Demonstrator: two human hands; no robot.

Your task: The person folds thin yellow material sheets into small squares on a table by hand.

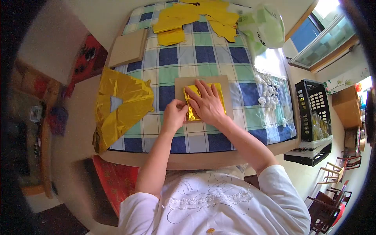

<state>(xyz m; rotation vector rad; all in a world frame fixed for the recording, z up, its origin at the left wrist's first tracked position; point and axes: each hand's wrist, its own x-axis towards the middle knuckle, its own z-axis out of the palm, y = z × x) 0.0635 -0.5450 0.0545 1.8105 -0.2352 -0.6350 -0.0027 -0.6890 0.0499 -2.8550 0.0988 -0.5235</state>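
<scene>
A folded gold foil balloon (193, 111) lies on a brown cardboard square (180, 83) on the checked cloth. My right hand (207, 103) rests flat on top of the foil with its fingers stretched out and a little apart. At the foil's left edge, my left hand (174, 115) has its thumb and fingers pinched together on the edge, the fingertips partly hidden. To the left, another flat, uninflated gold foil balloon (135, 92) with a hole in it hangs over the cloth's edge.
More flat gold foil balloons (178, 18) lie at the far edge. A cardboard piece (127, 47) sits far left, a green-white plastic bag (264, 29) far right. White ribbon-like bundles (269, 92) lie on the right side. Black crates (311, 105) stand beside the bed-like surface.
</scene>
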